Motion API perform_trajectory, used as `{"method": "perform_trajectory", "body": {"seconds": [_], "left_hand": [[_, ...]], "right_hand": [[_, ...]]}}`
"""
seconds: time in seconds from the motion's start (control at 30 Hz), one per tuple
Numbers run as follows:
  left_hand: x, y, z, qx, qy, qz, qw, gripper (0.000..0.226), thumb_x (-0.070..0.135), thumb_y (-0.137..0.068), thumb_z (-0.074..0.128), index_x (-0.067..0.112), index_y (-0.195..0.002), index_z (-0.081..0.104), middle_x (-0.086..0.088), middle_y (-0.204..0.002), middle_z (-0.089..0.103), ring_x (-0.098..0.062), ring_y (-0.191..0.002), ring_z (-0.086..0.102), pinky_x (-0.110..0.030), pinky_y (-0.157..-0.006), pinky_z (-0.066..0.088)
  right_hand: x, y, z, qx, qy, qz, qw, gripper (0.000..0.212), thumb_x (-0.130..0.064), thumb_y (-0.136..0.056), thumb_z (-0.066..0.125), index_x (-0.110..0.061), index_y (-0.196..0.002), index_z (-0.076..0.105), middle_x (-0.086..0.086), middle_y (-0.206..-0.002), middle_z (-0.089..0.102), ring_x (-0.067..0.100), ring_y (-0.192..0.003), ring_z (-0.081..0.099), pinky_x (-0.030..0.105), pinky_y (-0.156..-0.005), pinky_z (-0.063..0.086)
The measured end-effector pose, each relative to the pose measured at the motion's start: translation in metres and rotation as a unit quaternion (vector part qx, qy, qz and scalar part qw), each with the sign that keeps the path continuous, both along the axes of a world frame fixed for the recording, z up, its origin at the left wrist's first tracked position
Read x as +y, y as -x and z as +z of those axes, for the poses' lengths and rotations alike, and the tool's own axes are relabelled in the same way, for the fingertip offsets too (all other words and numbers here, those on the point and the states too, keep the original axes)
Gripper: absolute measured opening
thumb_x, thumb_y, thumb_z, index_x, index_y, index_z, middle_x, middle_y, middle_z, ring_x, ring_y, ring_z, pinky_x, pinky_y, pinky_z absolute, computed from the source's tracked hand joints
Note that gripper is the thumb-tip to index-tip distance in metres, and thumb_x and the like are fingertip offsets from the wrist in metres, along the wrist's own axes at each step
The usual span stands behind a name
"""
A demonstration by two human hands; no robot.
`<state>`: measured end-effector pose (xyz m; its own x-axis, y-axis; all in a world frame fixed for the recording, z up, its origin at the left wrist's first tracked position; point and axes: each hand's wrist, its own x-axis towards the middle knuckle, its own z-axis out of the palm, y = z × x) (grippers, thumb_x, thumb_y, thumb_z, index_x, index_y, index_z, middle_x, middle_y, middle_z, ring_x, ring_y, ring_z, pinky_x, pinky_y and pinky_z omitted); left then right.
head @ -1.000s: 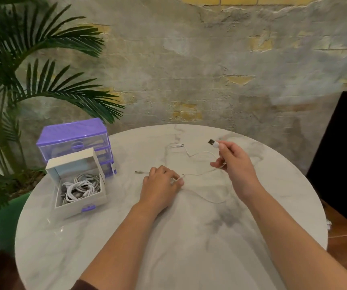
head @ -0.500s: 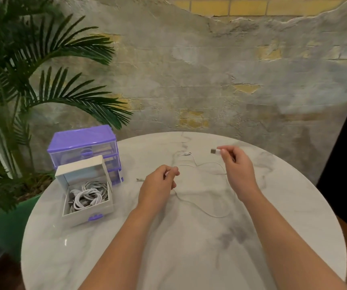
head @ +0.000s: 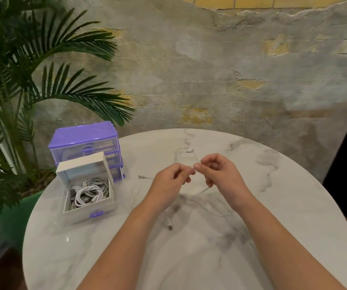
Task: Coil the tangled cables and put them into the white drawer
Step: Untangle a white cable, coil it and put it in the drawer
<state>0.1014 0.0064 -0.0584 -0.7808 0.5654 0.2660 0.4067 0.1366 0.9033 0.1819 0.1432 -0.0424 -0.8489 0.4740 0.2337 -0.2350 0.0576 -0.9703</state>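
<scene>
A thin white cable (head: 210,209) trails loose across the round marble table (head: 294,206), its plug end lying nearest the person, below two raised hands. The left hand (head: 169,183) and right hand (head: 218,174) meet fingertip to fingertip, each pinching the cable. Farther left, the white drawer (head: 88,209) holds coiled cables.

White cable (head: 214,211), white drawer (head: 88,206) — purple handle (head: 96,213) — grey-veined marble table (head: 294,206).
</scene>
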Motion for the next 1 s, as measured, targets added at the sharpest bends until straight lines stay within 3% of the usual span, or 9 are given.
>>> {"method": "perform_trajectory", "body": {"seconds": [0.17, 0.3, 0.37, 0.47, 0.53, 0.6, 0.77, 0.87, 1.0], "left_hand": [[-0.007, 0.012, 0.004, 0.005, -0.04, 0.083, 0.996, 0.016, 0.023, -0.095, 0.058, 0.025, -0.085, 0.07, 0.005, -0.08, 0.069, -0.014, -0.077, 0.061, -0.028, -0.077, 0.049], [-0.013, 0.014, 0.01, -0.017, -0.074, 0.122, 0.99, 0.014, 0.02, -0.096, 0.055, 0.017, -0.1, 0.069, 0.008, -0.08, 0.067, -0.009, -0.068, 0.054, -0.011, -0.059, 0.042], [-0.014, 0.011, 0.017, -0.089, -0.075, 0.104, 0.988, 0.015, 0.016, -0.097, 0.053, 0.015, -0.102, 0.066, 0.006, -0.079, 0.068, -0.008, -0.066, 0.053, -0.014, -0.057, 0.041], [-0.018, 0.002, 0.025, -0.262, -0.059, 0.015, 0.963, 0.017, 0.014, -0.09, 0.052, 0.014, -0.099, 0.066, 0.003, -0.073, 0.069, -0.009, -0.061, 0.054, -0.022, -0.059, 0.04], [-0.021, -0.002, 0.026, -0.308, -0.013, -0.053, 0.95, 0.025, 0.017, -0.088, 0.051, 0.014, -0.105, 0.069, 0.003, -0.075, 0.067, -0.01, -0.064, 0.057, -0.022, -0.061, 0.043], [-0.022, -0.003, 0.026, -0.316, -0.004, -0.096, 0.944, 0.028, 0.02, -0.09, 0.05, 0.016, -0.107, 0.072, 0.005, -0.08, 0.065, -0.01, -0.071, 0.059, -0.022, -0.066, 0.045], [-0.025, 0.002, 0.033, -0.323, -0.135, -0.102, 0.931, 0.024, 0.026, -0.094, 0.052, 0.02, -0.108, 0.07, 0.008, -0.104, 0.071, -0.006, -0.088, 0.057, -0.023, -0.076, 0.041], [-0.026, 0.003, 0.033, -0.249, -0.141, -0.049, 0.957, 0.024, 0.032, -0.098, 0.05, 0.024, -0.114, 0.067, 0.013, -0.113, 0.07, -0.005, -0.094, 0.054, -0.026, -0.082, 0.038], [-0.026, 0.004, 0.031, -0.165, -0.119, 0.026, 0.979, 0.024, 0.033, -0.099, 0.048, 0.027, -0.115, 0.065, 0.02, -0.109, 0.07, -0.004, -0.094, 0.055, -0.027, -0.083, 0.039]], "right_hand": [[0.001, -0.001, -0.001, -0.035, 0.086, 0.071, 0.993, 0.031, -0.006, -0.085, 0.071, -0.007, -0.115, 0.061, 0.01, -0.085, 0.063, 0.015, -0.056, 0.052, 0.026, -0.057, 0.048], [-0.005, 0.0, -0.004, -0.077, 0.063, 0.063, 0.993, 0.021, -0.006, -0.088, 0.068, -0.002, -0.108, 0.066, 0.011, -0.086, 0.068, 0.018, -0.057, 0.058, 0.029, -0.058, 0.055], [-0.008, 0.001, -0.005, -0.088, 0.054, 0.023, 0.994, 0.017, -0.01, -0.091, 0.066, -0.001, -0.104, 0.066, 0.01, -0.082, 0.068, 0.018, -0.053, 0.058, 0.031, -0.055, 0.057], [-0.01, 0.002, -0.003, -0.08, 0.034, -0.03, 0.996, 0.014, -0.015, -0.093, 0.065, -0.005, -0.102, 0.066, 0.008, -0.077, 0.064, 0.017, -0.045, 0.055, 0.029, -0.045, 0.052], [-0.009, 0.002, -0.003, -0.067, 0.0, -0.054, 0.996, 0.012, -0.018, -0.093, 0.065, -0.008, -0.1, 0.067, 0.008, -0.076, 0.064, 0.017, -0.042, 0.053, 0.028, -0.042, 0.048], [-0.009, 0.002, -0.003, -0.067, -0.041, -0.076, 0.994, 0.012, -0.021, -0.092, 0.065, -0.01, -0.097, 0.066, 0.008, -0.075, 0.066, 0.017, -0.04, 0.052, 0.028, -0.04, 0.047], [-0.013, 0.004, -0.007, -0.111, -0.096, -0.071, 0.987, 0.016, -0.025, -0.09, 0.068, -0.011, -0.092, 0.062, 0.006, -0.076, 0.071, 0.018, -0.035, 0.051, 0.026, -0.037, 0.044], [-0.021, 0.005, -0.011, -0.143, -0.16, -0.028, 0.976, 0.006, -0.02, -0.091, 0.065, -0.019, -0.097, 0.067, 0.0, -0.077, 0.072, 0.017, -0.038, 0.052, 0.028, -0.04, 0.046], [-0.022, 0.003, -0.009, -0.16, -0.312, -0.056, 0.935, 0.016, -0.03, -0.095, 0.058, -0.029, -0.105, 0.071, -0.011, -0.077, 0.071, -0.002, -0.042, 0.051, 0.023, -0.055, 0.041]]}}
